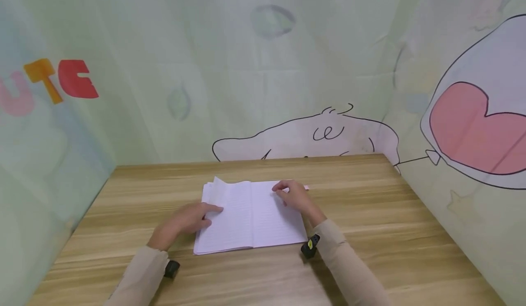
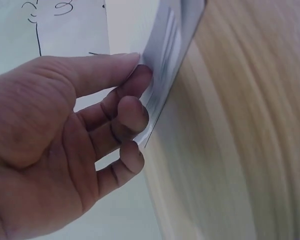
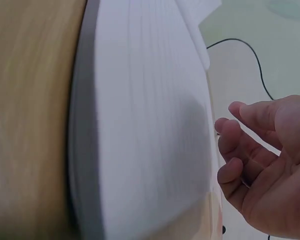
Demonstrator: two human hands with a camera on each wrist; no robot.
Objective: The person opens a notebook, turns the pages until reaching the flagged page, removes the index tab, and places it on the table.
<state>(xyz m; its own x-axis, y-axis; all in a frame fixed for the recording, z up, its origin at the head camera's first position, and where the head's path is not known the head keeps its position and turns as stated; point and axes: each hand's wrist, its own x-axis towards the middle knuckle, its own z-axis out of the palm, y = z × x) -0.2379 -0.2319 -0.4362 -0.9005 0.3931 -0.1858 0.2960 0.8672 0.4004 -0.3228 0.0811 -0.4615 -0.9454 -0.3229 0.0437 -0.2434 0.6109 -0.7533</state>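
An open notebook (image 1: 271, 219) with white lined pages lies on the wooden table. One page (image 1: 218, 188) on its left side curls up at the top corner. Over the left page, my left hand (image 1: 186, 219) reaches in from the side with its index finger stretched across the paper. Seen from the left wrist, the thumb and fingertips (image 2: 135, 111) are right at the notebook's edge. My right hand (image 1: 293, 196) hovers over the upper part of the right page, fingers loosely bent. In the right wrist view nothing shows between its thumb and fingers (image 3: 230, 137).
The wooden table (image 1: 361, 205) extends around the notebook on all sides. Behind it hangs a pale green printed curtain (image 1: 144, 91), with a balloon and heart drawing (image 1: 476, 128) at the right. A small pink tab (image 1: 306, 187) sticks out by the notebook's upper right corner.
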